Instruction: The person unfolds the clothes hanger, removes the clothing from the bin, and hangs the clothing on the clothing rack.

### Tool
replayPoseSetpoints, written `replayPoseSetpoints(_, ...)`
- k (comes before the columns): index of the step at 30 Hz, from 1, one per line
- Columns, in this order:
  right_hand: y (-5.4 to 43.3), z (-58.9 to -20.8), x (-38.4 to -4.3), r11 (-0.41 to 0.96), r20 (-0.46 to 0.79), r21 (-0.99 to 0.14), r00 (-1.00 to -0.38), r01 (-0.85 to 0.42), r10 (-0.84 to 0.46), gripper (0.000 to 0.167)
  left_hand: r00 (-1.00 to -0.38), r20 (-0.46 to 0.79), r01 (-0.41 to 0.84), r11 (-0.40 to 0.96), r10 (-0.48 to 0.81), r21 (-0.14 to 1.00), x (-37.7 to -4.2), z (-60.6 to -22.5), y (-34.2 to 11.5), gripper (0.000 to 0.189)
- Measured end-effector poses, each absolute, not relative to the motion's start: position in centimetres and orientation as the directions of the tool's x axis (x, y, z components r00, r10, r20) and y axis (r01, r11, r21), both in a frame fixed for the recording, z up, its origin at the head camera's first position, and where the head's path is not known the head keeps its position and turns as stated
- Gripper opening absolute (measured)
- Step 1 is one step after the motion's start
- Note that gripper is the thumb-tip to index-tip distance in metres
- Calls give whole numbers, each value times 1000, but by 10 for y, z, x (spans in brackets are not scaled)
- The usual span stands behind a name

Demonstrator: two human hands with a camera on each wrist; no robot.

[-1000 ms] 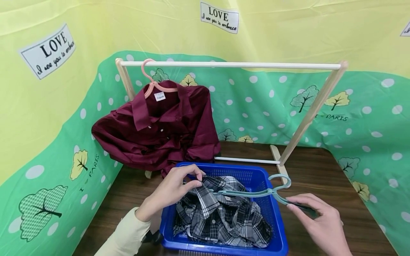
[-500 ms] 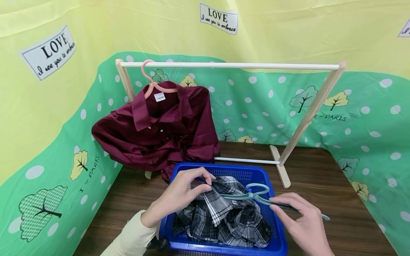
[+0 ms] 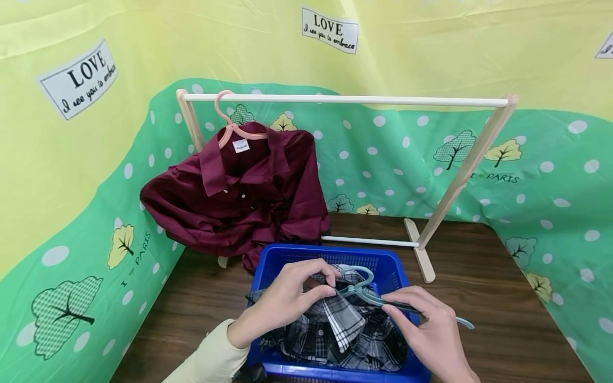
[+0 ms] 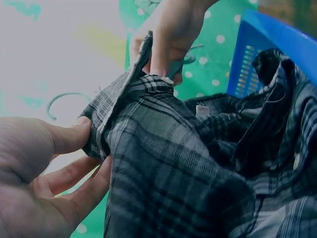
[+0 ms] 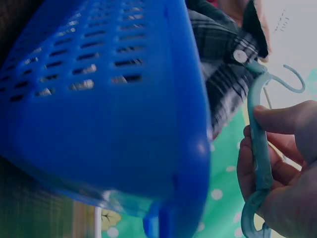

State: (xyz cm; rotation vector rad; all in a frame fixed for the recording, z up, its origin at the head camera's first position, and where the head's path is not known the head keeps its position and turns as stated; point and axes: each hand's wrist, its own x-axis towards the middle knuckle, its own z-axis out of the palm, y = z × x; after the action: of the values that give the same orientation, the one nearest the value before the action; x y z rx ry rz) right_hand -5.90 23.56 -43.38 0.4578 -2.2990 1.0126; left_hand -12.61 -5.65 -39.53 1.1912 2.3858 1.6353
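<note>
A black, grey and white plaid shirt [image 3: 342,324] lies bunched in a blue basket [image 3: 287,367]. My left hand [image 3: 292,292] pinches its collar between thumb and fingers, as the left wrist view shows close up. My right hand [image 3: 426,324] grips one arm of a light teal clothes hanger [image 3: 369,295], its hook turned upward. In the right wrist view the hanger [image 5: 260,139] runs along my thumb and fingers, and its other arm passes in at the shirt's neck beside a button [image 5: 240,55]. The hanger's far end is hidden by the cloth.
Behind the basket stands a rack with a white rail [image 3: 364,100] and wooden legs [image 3: 466,170]. A maroon shirt [image 3: 249,186] hangs at its left on a pink hanger [image 3: 230,126]. Printed cloth [image 3: 383,53] surrounds the brown wooden table [image 3: 503,298].
My right hand has moved left, sliding the hanger further into the plaid shirt's neck. The left hand has shifted slightly right and down, still pinching the collar.
</note>
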Motion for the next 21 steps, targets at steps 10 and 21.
replayPoseSetpoints(10, 233, -436, -59, 682, 630, -543, -775, -489, -55, 45, -644, 459, 687, 199, 613, 698, -122, -397, -46, 12)
replayPoseSetpoints(21, 232, -431, -58, 638, 647, -572, -762, -515, -35, 44, -702, 446, 668, 298, 555, 682, -119, -397, -47, 39)
